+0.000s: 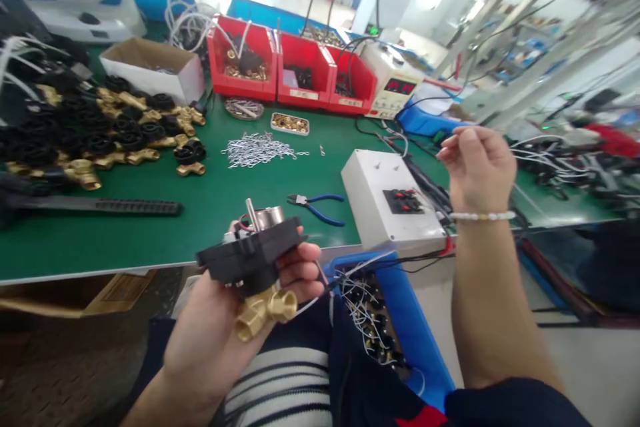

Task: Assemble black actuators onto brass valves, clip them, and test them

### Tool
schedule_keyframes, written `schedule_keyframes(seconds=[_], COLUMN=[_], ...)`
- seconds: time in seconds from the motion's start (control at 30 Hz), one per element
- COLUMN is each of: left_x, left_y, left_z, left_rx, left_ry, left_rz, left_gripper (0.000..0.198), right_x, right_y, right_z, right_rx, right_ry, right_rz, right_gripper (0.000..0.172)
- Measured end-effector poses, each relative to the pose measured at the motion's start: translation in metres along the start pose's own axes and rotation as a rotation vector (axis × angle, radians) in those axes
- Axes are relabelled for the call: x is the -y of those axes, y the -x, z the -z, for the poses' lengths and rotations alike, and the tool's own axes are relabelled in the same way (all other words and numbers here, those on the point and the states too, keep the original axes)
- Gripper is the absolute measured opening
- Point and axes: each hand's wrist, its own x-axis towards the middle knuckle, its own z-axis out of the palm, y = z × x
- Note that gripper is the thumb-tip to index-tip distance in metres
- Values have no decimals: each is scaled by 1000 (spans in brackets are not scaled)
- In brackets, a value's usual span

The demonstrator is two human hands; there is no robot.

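My left hand (215,327) is wrapped round a brass valve with a black motor housing (255,260), held up in front of the bench's near edge. Its brass ports point down toward me, while a metal shaft and a small motor stand up from the open housing. My right hand (477,163), with a beaded bracelet at the wrist, is raised at the right. Its fingers are pinched together, and whatever they hold, if anything, is too blurred to make out. Blue-handled cutters (323,207) lie on the green bench (210,227), beyond the valve.
A white box with switches and terminals (390,200) sits between my hands. Metal pins (257,150) lie piled mid-bench, and brass valves (130,127) crowd the left. Red bins (303,73) and a power supply (393,80) line the back. A blue crate (415,320) is below the edge.
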Motion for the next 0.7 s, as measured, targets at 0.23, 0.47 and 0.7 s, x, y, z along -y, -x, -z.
schedule_keyframes(seconds=[0.23, 0.47, 0.7], left_x=[2, 15, 19], left_y=[4, -6, -14], left_z=[-5, -27, -12], left_rx=[-256, -205, -101], left_ry=[-358, -440, -482], left_rz=[-132, -193, -137], left_gripper=[41, 37, 42], right_x=[42, -27, -54], right_y=[135, 227, 243], right_z=[-15, -24, -11], right_rx=[1089, 1201, 1093], right_ry=[73, 520, 548], right_rz=[-105, -164, -25], right_gripper=[15, 51, 26])
